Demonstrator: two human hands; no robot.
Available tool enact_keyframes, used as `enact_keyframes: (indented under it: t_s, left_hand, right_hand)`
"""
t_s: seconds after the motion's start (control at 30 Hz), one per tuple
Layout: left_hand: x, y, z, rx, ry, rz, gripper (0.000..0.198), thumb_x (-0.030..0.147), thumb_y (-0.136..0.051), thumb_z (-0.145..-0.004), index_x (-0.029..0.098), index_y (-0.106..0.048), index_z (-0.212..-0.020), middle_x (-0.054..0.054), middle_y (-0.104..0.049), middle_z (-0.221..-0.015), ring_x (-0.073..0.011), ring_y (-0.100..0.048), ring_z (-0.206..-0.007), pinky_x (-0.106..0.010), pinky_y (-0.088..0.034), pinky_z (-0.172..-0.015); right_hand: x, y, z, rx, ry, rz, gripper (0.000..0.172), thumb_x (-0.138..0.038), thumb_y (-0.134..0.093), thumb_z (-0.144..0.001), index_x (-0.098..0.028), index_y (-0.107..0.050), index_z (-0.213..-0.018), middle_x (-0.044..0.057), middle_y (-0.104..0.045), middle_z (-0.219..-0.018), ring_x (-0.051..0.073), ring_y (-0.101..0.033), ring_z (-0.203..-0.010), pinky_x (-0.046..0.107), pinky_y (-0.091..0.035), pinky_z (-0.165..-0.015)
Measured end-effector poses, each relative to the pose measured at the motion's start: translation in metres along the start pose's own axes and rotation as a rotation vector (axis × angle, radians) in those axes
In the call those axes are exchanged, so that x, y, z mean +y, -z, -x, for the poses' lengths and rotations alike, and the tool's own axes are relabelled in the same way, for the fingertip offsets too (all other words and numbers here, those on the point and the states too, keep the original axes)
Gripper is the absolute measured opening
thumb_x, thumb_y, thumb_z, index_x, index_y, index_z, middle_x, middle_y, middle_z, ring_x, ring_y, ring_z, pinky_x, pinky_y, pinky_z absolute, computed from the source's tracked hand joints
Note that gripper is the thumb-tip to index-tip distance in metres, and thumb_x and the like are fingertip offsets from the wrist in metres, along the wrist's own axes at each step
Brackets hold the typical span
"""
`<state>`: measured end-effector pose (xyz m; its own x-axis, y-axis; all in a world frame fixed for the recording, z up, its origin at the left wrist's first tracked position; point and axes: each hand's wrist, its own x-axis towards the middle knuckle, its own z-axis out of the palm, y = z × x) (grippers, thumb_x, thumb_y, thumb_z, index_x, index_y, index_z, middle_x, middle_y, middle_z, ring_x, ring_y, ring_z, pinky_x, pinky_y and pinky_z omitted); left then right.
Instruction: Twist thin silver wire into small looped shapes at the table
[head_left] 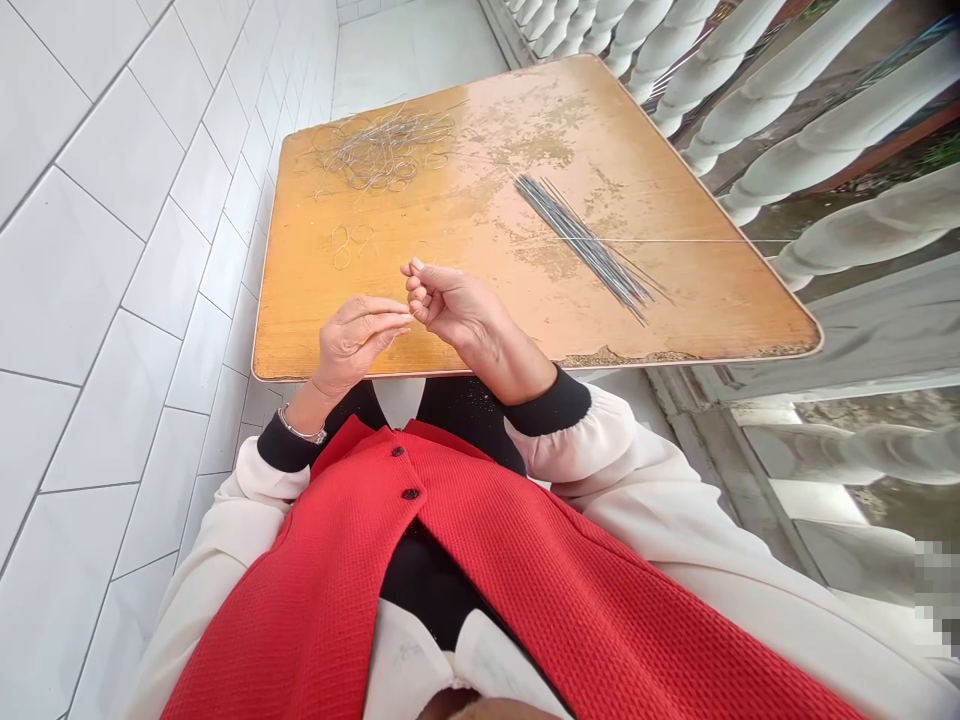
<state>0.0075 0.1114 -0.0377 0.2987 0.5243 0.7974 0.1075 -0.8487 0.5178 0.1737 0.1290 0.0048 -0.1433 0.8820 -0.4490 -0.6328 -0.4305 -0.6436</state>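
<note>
**Pinched close together**

Our left hand (352, 345) and our right hand (450, 308) hang together just above the near edge of a flat bench with a worn, peeling orange-yellow varnished top (697, 300). The two hands are almost touching at the fingers. On the left hand, the thumb and forefinger meet in a pinch and the other fingers curl under. On the right hand, the fingers bunch in toward the thumb. We cannot tell whether either pinch grips anything, since whatever lies there is too fine to make out.

Straight ahead of our left hand, at the far side of the bench, lies a loose tangle of thin silver wire (390, 150). Nearer to that hand sit a few small loops of silver wire (351, 246). To the right of our right hand rests a straight bundle of long, thin grey metal rods (583, 240), lying at a slant. A single fine straight wire (675, 240) runs across the bundle and out past the bench's right edge.

A thin silver chain bracelet (302, 426) circles our left wrist, and a red textured waistcoat (420, 600) fills the space below both hands. White rectangular tiles (112, 300) lie to the left of the left hand, and white turned balusters (750, 130) stand to the right of the right hand.
</note>
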Motion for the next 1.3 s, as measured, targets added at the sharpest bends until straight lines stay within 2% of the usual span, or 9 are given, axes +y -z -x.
enact_keyframes:
  t_s: [0.13,0.23,0.33,0.43,0.6,0.77,0.97,1.17,1.3]
  left_hand:
    - [0.004,-0.001,-0.005,-0.033,0.166,0.249,0.012,0.028,-0.070,-0.091,0.029,-0.079,-0.099,-0.003,-0.079,-0.105,-0.0133,-0.073,-0.098,-0.027,-0.059,-0.084]
    - [0.006,-0.005,-0.004,0.044,0.456,0.546,0.020,0.044,-0.069,-0.091,0.025,-0.077,-0.088,-0.002,-0.080,-0.091,-0.0112,-0.073,-0.081,-0.023,-0.056,-0.066]
    - [0.007,-0.008,-0.005,0.141,0.753,0.696,0.035,0.054,-0.080,-0.077,0.020,-0.071,-0.080,0.001,-0.076,-0.072,-0.0082,-0.067,-0.062,-0.020,-0.051,-0.056]
    - [0.010,-0.008,-0.010,0.199,0.940,0.730,0.041,0.049,-0.088,-0.067,0.019,-0.064,-0.080,0.005,-0.069,-0.060,-0.0055,-0.059,-0.052,-0.018,-0.043,-0.050]
    - [0.017,-0.007,-0.016,0.241,1.143,0.677,0.021,0.026,-0.076,-0.085,0.018,-0.060,-0.076,0.008,-0.059,-0.051,-0.0023,-0.050,-0.045,-0.017,-0.033,-0.046]
    - [0.020,-0.006,-0.014,0.214,1.153,0.647,0.011,0.020,-0.075,-0.085,0.018,-0.067,-0.077,0.007,-0.059,-0.051,-0.0026,-0.050,-0.044,-0.017,-0.031,-0.044]
    - [0.025,-0.001,-0.013,0.154,1.044,0.463,0.010,0.013,-0.072,-0.082,0.019,-0.072,-0.074,0.006,-0.059,-0.049,-0.0032,-0.050,-0.044,-0.016,-0.034,-0.043]
    - [0.033,0.007,-0.013,0.073,0.981,0.261,0.008,0.015,-0.072,-0.083,0.019,-0.079,-0.083,0.005,-0.058,-0.052,-0.0037,-0.052,-0.051,-0.014,-0.040,-0.045]
    - [0.033,0.011,-0.014,0.013,0.955,0.243,0.006,0.018,-0.074,-0.083,0.018,-0.079,-0.083,0.003,-0.061,-0.058,-0.0040,-0.055,-0.054,-0.013,-0.042,-0.046]
  right_hand:
    - [0.002,0.003,0.003,-0.070,0.120,0.096,0.030,-0.012,-0.054,-0.101,-0.014,-0.066,-0.073,-0.007,-0.058,-0.051,0.000,-0.050,-0.041,0.009,-0.047,-0.045]
    - [0.005,0.006,0.006,-0.125,0.242,0.254,0.019,-0.019,-0.070,-0.091,-0.014,-0.067,-0.073,-0.006,-0.061,-0.053,0.002,-0.052,-0.041,0.011,-0.046,-0.044]
    - [0.007,0.009,0.010,-0.165,0.331,0.395,0.021,-0.028,-0.080,-0.083,-0.015,-0.068,-0.072,-0.004,-0.065,-0.055,0.004,-0.055,-0.042,0.014,-0.048,-0.044]
    - [0.007,0.009,0.014,-0.201,0.348,0.477,0.026,-0.032,-0.083,-0.080,-0.015,-0.067,-0.069,-0.001,-0.068,-0.058,0.006,-0.059,-0.044,0.016,-0.049,-0.045]
    - [0.004,0.009,0.019,-0.241,0.319,0.577,0.024,-0.031,-0.086,-0.077,-0.015,-0.070,-0.068,0.003,-0.070,-0.060,0.011,-0.066,-0.052,0.019,-0.053,-0.047]
    - [0.007,0.010,0.017,-0.249,0.323,0.577,0.018,-0.025,-0.087,-0.075,-0.017,-0.071,-0.075,0.000,-0.069,-0.059,0.011,-0.066,-0.050,0.020,-0.054,-0.047]
    - [0.010,0.012,0.013,-0.272,0.332,0.626,0.021,-0.026,-0.088,-0.072,-0.018,-0.073,-0.084,-0.004,-0.067,-0.056,0.011,-0.065,-0.048,0.019,-0.055,-0.047]
    - [0.005,0.012,0.012,-0.304,0.274,0.662,0.022,-0.023,-0.089,-0.072,-0.014,-0.070,-0.078,-0.002,-0.065,-0.054,0.010,-0.064,-0.045,0.019,-0.053,-0.043]
    - [0.002,0.013,0.011,-0.341,0.284,0.690,0.021,-0.022,-0.089,-0.071,-0.014,-0.071,-0.075,-0.002,-0.066,-0.054,0.009,-0.062,-0.044,0.017,-0.052,-0.043]
